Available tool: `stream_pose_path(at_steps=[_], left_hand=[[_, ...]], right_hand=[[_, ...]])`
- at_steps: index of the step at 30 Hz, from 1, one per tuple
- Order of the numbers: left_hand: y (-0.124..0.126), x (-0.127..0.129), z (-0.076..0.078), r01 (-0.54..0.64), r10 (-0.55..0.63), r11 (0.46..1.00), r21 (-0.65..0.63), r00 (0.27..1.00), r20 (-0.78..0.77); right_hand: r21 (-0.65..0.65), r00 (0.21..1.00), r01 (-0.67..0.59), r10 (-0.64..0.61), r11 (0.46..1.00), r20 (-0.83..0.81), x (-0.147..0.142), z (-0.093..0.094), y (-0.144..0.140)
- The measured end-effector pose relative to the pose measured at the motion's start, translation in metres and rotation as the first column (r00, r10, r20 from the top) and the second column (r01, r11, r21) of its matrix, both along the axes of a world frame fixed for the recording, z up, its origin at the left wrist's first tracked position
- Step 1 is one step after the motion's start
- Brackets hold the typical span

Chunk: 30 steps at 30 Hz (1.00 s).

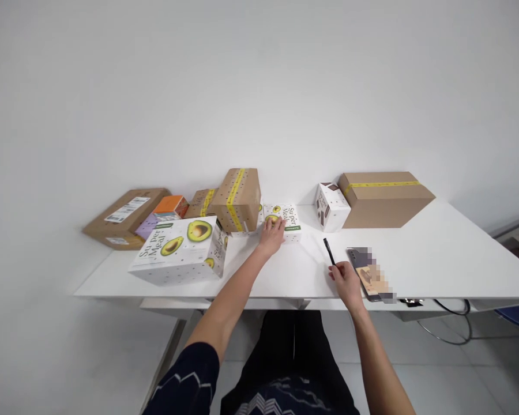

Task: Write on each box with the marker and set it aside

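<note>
My left hand (271, 235) rests on a small white "Super Meal" box (292, 219) printed with avocados, its fingers laid over the left part of the top. Whether it grips the box is hard to see; the fingers look spread rather than wrapped round it. Between the thumb and fingers of my right hand (346, 282) is a black pen (328, 251), its far end pointing up and to the left. Just right of that hand lies a dark phone (365, 274), partly blurred out.
Left on the white table (259, 276) stand a large avocado box (177, 248), a taped brown carton (237, 199), an orange box (170, 204) and a labelled carton (125, 213). Toward the back right, a white chocolate-print box (332, 206) touches a long brown carton (384, 199). A wall rises behind.
</note>
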<state>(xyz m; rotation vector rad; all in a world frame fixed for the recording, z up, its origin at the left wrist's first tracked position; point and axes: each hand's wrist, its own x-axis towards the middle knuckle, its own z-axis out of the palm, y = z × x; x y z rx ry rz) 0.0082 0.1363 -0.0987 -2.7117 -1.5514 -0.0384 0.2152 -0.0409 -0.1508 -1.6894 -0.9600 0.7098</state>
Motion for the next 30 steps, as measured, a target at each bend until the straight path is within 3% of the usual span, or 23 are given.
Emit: stream_pose_path(at_steps=[2,5,8,10,13,17,20,25,30], left_hand=[[0.011,0.001,0.002,-0.006,0.006,1.0,-0.002,1.0,-0.009],[0.017,0.013,0.005,-0.08,0.08,0.996,0.035,0.997,-0.002],[0.005,0.042,0.008,-0.053,0.043,0.99,0.131,0.996,0.077],[-0.007,0.07,0.011,0.053,-0.082,0.985,0.167,0.982,0.171],[-0.019,0.12,0.022,0.094,-0.145,0.982,0.166,0.934,0.326],[-0.011,0.178,0.041,0.022,-0.044,0.998,0.066,0.934,0.356],[0.001,0.201,0.049,-0.021,0.023,1.0,-0.009,0.945,0.325],[0.007,0.199,0.049,-0.064,0.051,0.998,0.024,0.926,0.375],[-0.009,0.146,0.043,-0.085,0.078,0.996,-0.016,0.811,0.58]], right_hand=[[0.078,0.947,0.031,-0.004,0.996,-0.322,-0.002,-0.002,0.003],[0.151,0.735,0.069,0.052,0.986,-0.676,-0.001,-0.005,0.006],[0.203,0.554,0.125,0.101,0.971,-0.827,0.005,-0.01,0.007],[0.228,0.508,0.151,0.122,0.962,-0.853,0.008,-0.013,0.007],[0.265,0.522,0.156,0.149,0.951,-0.84,0.008,-0.015,0.007],[0.293,0.598,0.167,0.139,0.941,-0.789,0.004,-0.014,0.008],[0.315,0.645,0.174,0.133,0.933,-0.752,0.002,-0.015,0.009],[0.331,0.657,0.187,0.132,0.925,-0.742,0.002,-0.016,0.009],[0.313,0.639,0.197,0.121,0.929,-0.76,0.003,-0.016,0.008]])
